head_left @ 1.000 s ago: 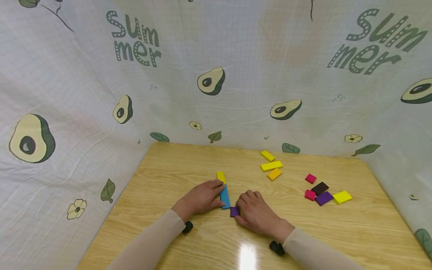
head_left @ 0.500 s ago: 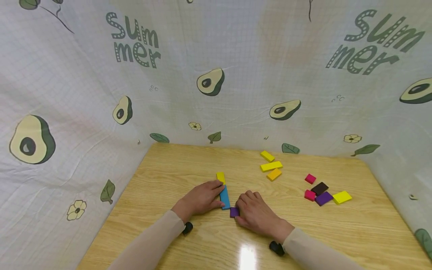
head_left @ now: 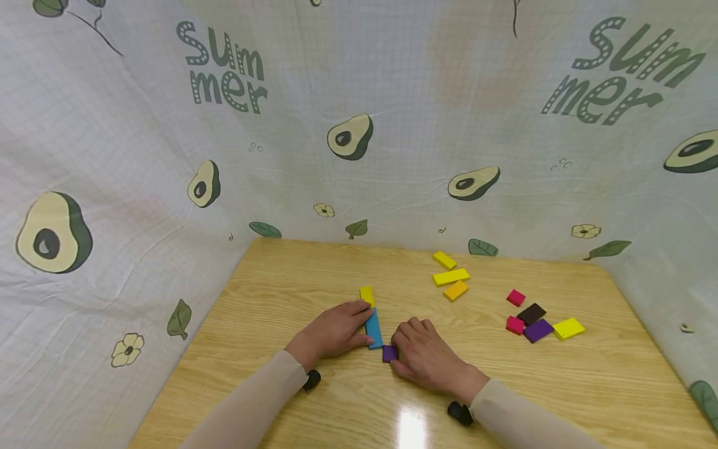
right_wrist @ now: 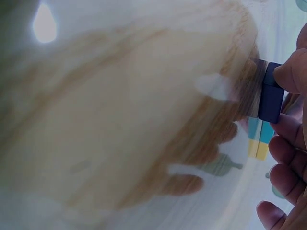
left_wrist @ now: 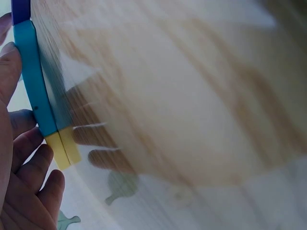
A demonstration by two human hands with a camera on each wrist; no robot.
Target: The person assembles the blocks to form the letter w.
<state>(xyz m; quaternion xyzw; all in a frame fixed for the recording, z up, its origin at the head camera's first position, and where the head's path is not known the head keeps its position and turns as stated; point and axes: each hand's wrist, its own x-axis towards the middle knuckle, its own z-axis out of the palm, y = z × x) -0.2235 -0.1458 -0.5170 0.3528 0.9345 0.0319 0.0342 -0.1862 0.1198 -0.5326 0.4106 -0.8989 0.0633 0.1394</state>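
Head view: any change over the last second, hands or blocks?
Nothing visibly changed. The left hand still rests against the blue block, the right hand still pinches the small purple block at the blue block's near end, and the yellow block and the loose blocks farther right lie where they were.

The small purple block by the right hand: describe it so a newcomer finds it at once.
Start at the wooden table and find the two hands near its front. The right hand pinches a small purple block just beside the long blue block. Unlike the larger purple piece far right, it is square.
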